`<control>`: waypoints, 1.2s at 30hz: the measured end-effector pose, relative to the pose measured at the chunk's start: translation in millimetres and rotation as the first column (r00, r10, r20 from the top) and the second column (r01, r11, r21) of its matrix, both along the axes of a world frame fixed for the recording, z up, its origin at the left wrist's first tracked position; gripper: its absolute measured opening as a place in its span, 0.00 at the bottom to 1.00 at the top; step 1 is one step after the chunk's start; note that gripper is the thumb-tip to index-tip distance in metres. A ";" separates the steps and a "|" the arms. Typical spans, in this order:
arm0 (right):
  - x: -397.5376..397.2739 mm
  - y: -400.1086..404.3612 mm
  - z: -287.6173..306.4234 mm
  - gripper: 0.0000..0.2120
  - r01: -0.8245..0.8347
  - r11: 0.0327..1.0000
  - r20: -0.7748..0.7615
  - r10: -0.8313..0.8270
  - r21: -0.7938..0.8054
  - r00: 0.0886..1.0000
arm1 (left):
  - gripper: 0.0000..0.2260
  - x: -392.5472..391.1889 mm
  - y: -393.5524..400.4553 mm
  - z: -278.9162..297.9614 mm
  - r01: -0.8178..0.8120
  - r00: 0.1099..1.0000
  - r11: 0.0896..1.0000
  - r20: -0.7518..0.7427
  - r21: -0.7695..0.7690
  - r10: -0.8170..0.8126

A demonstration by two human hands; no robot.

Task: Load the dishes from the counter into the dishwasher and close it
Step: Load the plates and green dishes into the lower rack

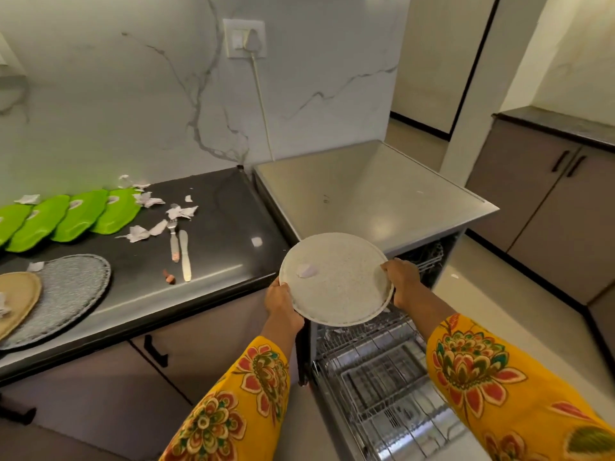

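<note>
From the head camera, a person held a round white plate with both hands, up in the air above the open dishwasher. The left hand gripped the plate's left rim, its fingers curled under the edge. The right hand gripped the right rim, thumb on top and fingers wrapped round the edge. A small scrap of white paper lay on the plate. Below the plate, the wire rack of the dishwasher was pulled out. Both arms wore yellow flowery sleeves.

To the left was the dark tabletop. Four green plates lay on it in an overlapping row near the wall. Torn bits of white paper were scattered beside them. A fork and a knife lay side by side near the middle. A small brown thing lay just beside the knife; I could not tell what it was. At the left edge, a tan plate sat partly on top of a big grey plate.
</note>
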State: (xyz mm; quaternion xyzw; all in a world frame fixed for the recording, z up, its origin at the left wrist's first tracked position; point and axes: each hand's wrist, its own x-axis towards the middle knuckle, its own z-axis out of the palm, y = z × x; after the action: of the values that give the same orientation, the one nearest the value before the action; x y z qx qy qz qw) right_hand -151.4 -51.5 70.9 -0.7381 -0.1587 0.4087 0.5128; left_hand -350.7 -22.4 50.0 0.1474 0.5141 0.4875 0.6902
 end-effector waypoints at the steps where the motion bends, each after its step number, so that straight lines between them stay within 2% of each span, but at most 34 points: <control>1: 8.5 -3.3 -3.6 0.17 0.042 0.999 -0.023 -0.042 0.003 0.999 | 0.15 8.2 -4.2 1.3 0.012 1.000 1.000 -0.019 -0.016 -0.013; 7: 65.6 -24.1 -28.8 0.22 0.231 0.972 -0.037 -0.232 -0.032 0.972 | 0.13 64.9 -11.6 -19.3 0.112 0.989 0.992 -0.090 -0.054 -0.117; 11: 98.6 -37.5 -50.6 0.22 0.280 0.955 -0.051 -0.285 -0.096 0.957 | 0.13 97.5 -17.3 -30.6 0.135 0.987 0.987 -0.079 -0.087 -0.142; 14: 124.2 -47.4 -68.3 0.21 0.298 0.943 0.008 -0.300 -0.148 0.954 | 0.09 115.1 -22.3 -38.9 0.198 0.974 0.974 -0.085 -0.114 -0.208; 16: 135.2 -54.2 -79.1 0.19 0.235 0.957 0.061 -0.228 -0.167 0.972 | 0.09 123.1 -26.4 -41.4 0.237 0.963 0.961 -0.097 -0.144 -0.252; 20: 152.4 -73.7 -106.2 0.16 0.144 0.965 0.069 -0.132 -0.221 0.989 | 0.12 139.7 -31.6 -53.6 0.314 0.928 0.927 -0.139 -0.205 -0.345; 24: 163.5 -83.8 -126.7 0.16 0.293 0.912 -0.028 -0.313 -0.287 0.949 | 0.08 153.0 -34.3 -69.9 0.339 0.914 0.896 -0.123 -0.288 -0.386; 27: 170.7 -90.9 -137.4 0.15 0.242 0.907 -0.009 -0.261 -0.346 0.965 | 0.12 165.1 -36.0 -80.8 0.355 0.900 0.878 -0.136 -0.319 -0.414; 30: 171.9 -103.4 -152.7 0.14 0.181 0.914 -0.008 -0.197 -0.363 0.980 | 0.07 173.4 -37.6 -94.5 0.377 0.887 0.846 -0.116 -0.378 -0.447; 33: 168.4 -111.2 -167.5 0.20 0.201 0.902 -0.013 -0.222 -0.381 0.975 | 0.07 181.7 -33.8 -110.1 0.382 0.880 0.820 -0.102 -0.427 -0.463; 36: 167.2 -112.5 -176.4 0.25 0.129 0.903 -0.001 -0.141 -0.410 0.990 | 0.08 193.1 -25.1 -123.9 0.396 0.873 0.801 -0.087 -0.450 -0.480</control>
State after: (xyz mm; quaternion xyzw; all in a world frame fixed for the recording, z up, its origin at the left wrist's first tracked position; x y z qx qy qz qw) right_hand 15.7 -164.1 -105.5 -0.8318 -0.0104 0.4076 0.3766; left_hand -157.6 -47.5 -73.9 0.1588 0.6235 0.1752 0.7452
